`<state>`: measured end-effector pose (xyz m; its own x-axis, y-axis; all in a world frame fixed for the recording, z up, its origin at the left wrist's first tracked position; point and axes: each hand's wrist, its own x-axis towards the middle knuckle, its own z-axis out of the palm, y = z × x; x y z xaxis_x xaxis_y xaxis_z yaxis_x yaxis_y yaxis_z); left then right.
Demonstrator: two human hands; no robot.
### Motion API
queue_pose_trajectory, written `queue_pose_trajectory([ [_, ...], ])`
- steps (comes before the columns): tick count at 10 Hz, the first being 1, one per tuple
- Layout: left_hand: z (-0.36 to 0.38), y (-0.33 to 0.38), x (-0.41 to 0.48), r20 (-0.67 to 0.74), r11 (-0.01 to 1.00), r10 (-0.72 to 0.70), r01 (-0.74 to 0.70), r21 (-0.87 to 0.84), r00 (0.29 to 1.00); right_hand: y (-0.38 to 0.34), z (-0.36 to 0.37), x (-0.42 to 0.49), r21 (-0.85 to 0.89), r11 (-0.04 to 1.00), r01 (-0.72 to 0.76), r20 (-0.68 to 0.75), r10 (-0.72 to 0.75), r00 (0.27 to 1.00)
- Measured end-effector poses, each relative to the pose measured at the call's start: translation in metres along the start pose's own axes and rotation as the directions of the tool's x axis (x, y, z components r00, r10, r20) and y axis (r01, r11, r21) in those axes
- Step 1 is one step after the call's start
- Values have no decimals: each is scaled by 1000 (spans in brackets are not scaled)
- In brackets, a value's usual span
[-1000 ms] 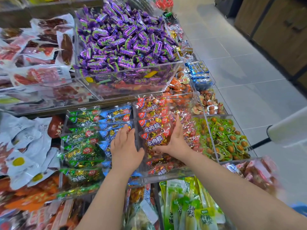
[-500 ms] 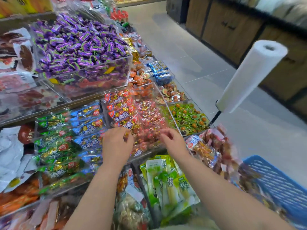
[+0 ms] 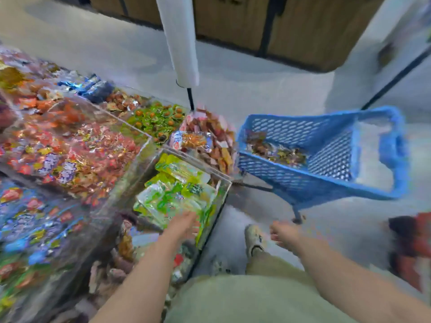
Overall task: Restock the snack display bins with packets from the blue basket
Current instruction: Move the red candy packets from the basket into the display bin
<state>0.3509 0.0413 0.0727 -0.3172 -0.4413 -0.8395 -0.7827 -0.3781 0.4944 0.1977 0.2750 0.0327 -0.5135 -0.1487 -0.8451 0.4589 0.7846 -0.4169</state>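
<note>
Grey floor tiles run between the snack display and wooden cabinets, all smeared by motion blur. Clear bins crowd the left side, with red packets in one and green packets in the nearest. A white roll stands on a black rod above them.

The basket sits just right of the bins, raised on thin legs, with a small heap of packets lying in its left end.

The left hand hovers low over the green packets, its fingers stretched forward and empty; whether they touch the packets is lost in blur. The right hand hangs over the floor below the basket, apart from it, loosely bent and holding nothing. A shoe shows between the hands.
</note>
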Motion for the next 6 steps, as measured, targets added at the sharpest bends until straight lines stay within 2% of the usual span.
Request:
queue_pose_trajectory([
  [1,36,-36,9,91,972,-209,196,129,974,81,-36,-12,40,981,-192,-74,195,978],
  [2,62,-56,13,129,943,-287,256,213,949,143,-60,-22,34,952,-303,-131,305,943],
  [3,87,-49,18,83,912,-266,223,344,960,163,-82,-27,94,935,-343,-93,351,932],
  [4,113,-28,22,63,823,-135,76,563,989,162,-105,-25,119,941,-316,-84,326,941],
  [5,144,-6,34,55,841,-43,6,541,998,147,-133,-11,18,961,-274,-78,275,958],
  [6,176,21,34,172,612,19,-147,777,985,124,-159,4,159,954,-252,-118,272,955],
])
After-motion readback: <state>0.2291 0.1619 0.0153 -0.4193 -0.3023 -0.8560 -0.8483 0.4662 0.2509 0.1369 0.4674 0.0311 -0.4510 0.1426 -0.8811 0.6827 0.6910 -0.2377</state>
